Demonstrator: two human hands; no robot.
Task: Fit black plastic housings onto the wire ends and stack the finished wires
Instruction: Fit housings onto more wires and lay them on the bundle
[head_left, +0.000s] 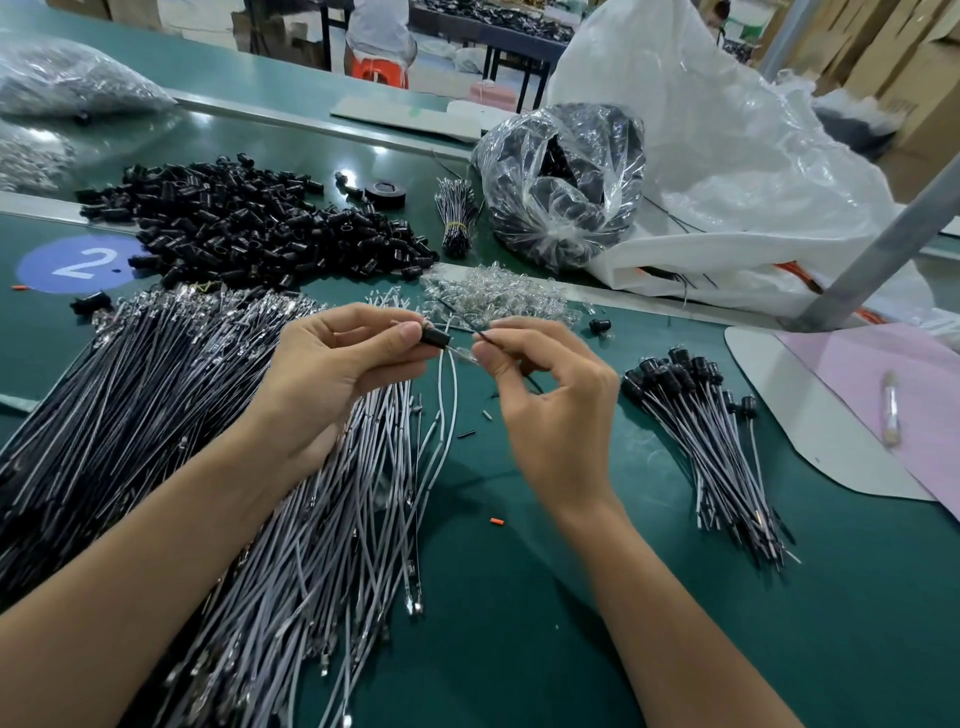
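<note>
Left hand (337, 364) pinches a black housing (435, 336), right hand (545, 400) pinches a wire end (482, 336); blue sticker (78, 262) reads "2"

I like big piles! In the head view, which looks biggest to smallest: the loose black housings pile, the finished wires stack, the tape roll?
1. loose black housings pile, largest.
2. finished wires stack, smaller though nearer the camera.
3. tape roll, smallest by far.

Both bare forearms reach in from the bottom edge, with the hands raised close together. The left hand (337, 364) pinches a housing (434, 336) between thumb and forefinger. The right hand (550, 410), facing it, pinches a wire (483, 338) end.
</note>
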